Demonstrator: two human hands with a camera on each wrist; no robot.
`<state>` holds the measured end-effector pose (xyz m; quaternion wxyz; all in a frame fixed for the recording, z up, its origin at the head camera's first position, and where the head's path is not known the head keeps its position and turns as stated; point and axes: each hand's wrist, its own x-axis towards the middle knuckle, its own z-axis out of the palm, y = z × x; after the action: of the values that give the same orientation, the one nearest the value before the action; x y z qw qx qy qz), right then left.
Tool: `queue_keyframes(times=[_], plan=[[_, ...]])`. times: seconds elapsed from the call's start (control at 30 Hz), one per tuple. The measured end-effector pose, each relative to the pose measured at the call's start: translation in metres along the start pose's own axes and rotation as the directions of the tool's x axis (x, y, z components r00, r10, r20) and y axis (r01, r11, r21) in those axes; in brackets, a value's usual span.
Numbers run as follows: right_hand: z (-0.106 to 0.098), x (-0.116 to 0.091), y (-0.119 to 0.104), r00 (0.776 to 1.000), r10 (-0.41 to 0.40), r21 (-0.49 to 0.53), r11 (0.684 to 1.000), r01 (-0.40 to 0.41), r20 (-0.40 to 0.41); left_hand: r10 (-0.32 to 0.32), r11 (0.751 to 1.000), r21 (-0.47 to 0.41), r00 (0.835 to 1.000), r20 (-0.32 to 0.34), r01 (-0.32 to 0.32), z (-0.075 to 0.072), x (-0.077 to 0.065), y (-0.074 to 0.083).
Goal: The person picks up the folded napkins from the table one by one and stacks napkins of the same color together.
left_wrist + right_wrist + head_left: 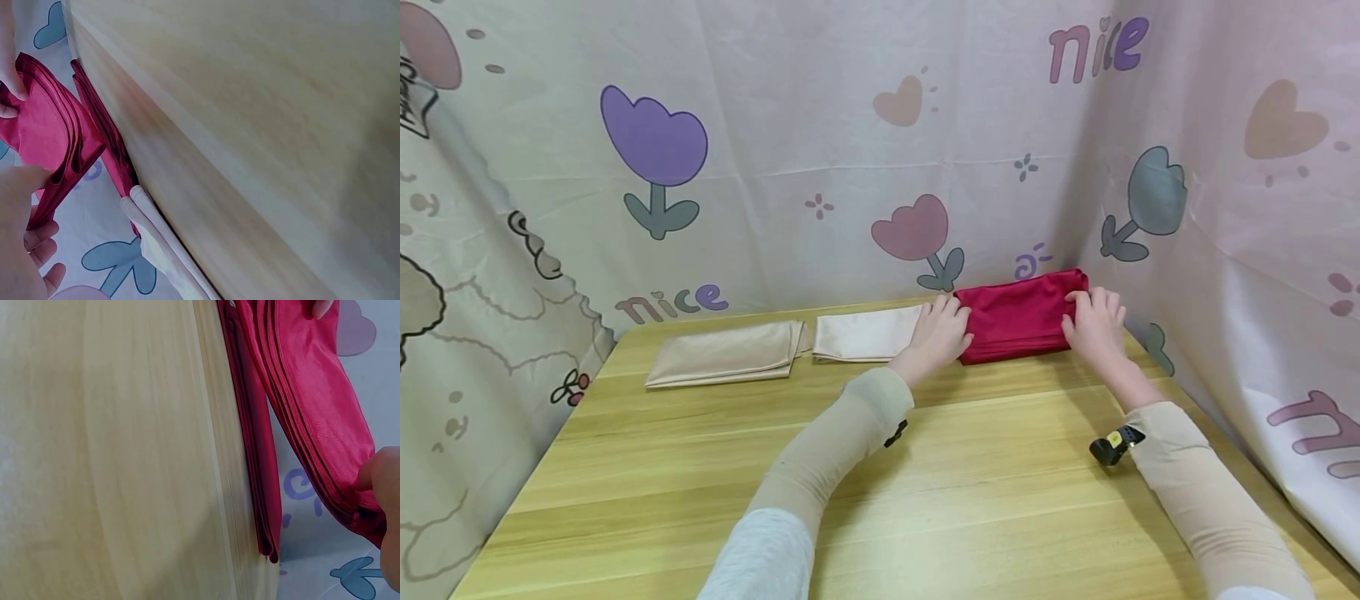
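Observation:
A folded red cloth (pixel 1018 312) is stretched between my two hands at the back right of the table. My left hand (pixel 942 332) pinches its left end, thumb on one face and fingers behind. At the opposite end, my right hand (pixel 1097 327) grips the cloth between thumb and fingers. Both wrist views show the held cloth (pixel 319 400) raised, its layered edge toward the table. Below it lies another folded red cloth (pixel 253 437) on the tabletop, also visible beside the white cloth (pixel 165 244) in the left wrist view.
The folded white cloth (pixel 865 335) lies just left of the red one, partly behind my left hand. Farther left is a folded beige cloth (pixel 722 354). They line the back of the wooden table (pixel 955 492), against a printed curtain (pixel 790 125) that also hangs at both sides.

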<state>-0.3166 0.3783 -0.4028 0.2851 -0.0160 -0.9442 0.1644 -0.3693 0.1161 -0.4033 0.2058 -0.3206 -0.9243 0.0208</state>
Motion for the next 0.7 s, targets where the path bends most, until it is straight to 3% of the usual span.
queue_keyframes(times=[0.5, 0.7], plan=[[0.007, 0.002, 0.003, 0.997, 0.039, -0.032, 0.999, -0.037, 0.07, 0.02, 0.999, 0.034, 0.997, 0.074, -0.022, 0.007, 0.002, 0.0], [0.008, 0.003, 0.004, 0.995, 0.04, -0.04, 0.999, -0.036, 0.094, 0.025, 0.998, 0.058, 0.991, 0.132, -0.033, 0.011, 0.003, -0.001]])
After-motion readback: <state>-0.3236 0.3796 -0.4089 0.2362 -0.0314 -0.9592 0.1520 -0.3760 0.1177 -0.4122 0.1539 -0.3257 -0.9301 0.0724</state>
